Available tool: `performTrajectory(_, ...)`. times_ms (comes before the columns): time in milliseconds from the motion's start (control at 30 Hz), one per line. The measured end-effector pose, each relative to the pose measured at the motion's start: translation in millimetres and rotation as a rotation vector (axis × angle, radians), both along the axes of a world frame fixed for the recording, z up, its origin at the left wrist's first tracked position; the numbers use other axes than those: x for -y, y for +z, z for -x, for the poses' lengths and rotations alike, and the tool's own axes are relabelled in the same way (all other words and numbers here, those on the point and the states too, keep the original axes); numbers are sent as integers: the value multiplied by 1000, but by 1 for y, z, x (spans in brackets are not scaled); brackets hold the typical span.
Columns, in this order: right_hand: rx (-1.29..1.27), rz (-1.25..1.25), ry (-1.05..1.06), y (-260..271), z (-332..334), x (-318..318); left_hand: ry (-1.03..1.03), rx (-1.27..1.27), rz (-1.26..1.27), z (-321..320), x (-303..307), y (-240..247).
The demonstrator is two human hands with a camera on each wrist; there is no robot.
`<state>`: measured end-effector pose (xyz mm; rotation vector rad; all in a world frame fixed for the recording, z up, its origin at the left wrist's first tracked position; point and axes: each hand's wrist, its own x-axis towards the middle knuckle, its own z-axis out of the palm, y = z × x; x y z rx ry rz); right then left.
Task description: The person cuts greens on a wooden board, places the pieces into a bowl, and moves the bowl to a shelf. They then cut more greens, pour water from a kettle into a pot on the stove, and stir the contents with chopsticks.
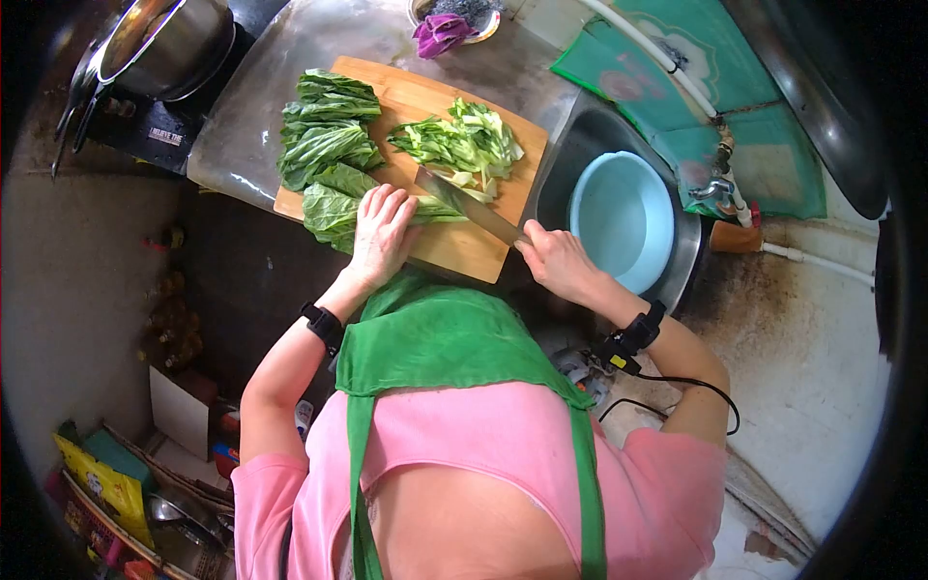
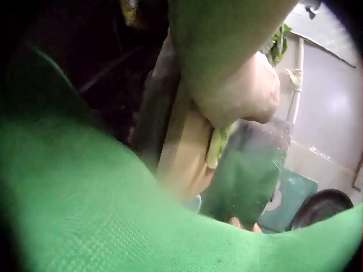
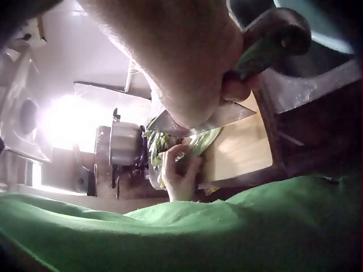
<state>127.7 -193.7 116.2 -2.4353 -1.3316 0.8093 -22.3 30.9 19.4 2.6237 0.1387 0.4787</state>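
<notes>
On the wooden cutting board [image 1: 464,253], my left hand [image 1: 383,232] holds down a bunch of leafy greens [image 1: 331,205], its stalks pointing right. My right hand [image 1: 561,261] grips the handle of a cleaver [image 1: 476,209], whose blade lies across the stalk ends just right of the left hand. The broad cleaver blade [image 2: 244,170] also shows in the left wrist view. From the right wrist, the left hand's [image 3: 181,174] fingers appear bent over the greens. More whole leaves [image 1: 329,126] lie at the board's left, and cut pieces [image 1: 464,140] are heaped behind the blade.
Right of the board, a light blue basin [image 1: 623,222] sits in the metal sink [image 1: 684,253], near a tap [image 1: 713,189]. A pot [image 1: 164,53] stands on the stove at far left. Behind the board is a bowl with a purple cloth [image 1: 441,35].
</notes>
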Motion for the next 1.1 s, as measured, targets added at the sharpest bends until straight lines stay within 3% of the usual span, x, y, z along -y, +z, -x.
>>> performTrajectory(267,-27,30,0,1,-3,-5,48,147,40,-1,2,-15)
performTrajectory(467,-57,-74,-68,-31,0,-24,57,148,40,-1,3,-15)
performTrajectory(700,103,-140,-51,11,6,-30,164,114,86,-7,15,-12)
performTrajectory(767,111,-60,25,24,11,-21,165,128,90,-8,15,-15)
performTrajectory(1100,217,40,124,17,9,-10,129,137,83,-6,10,-20)
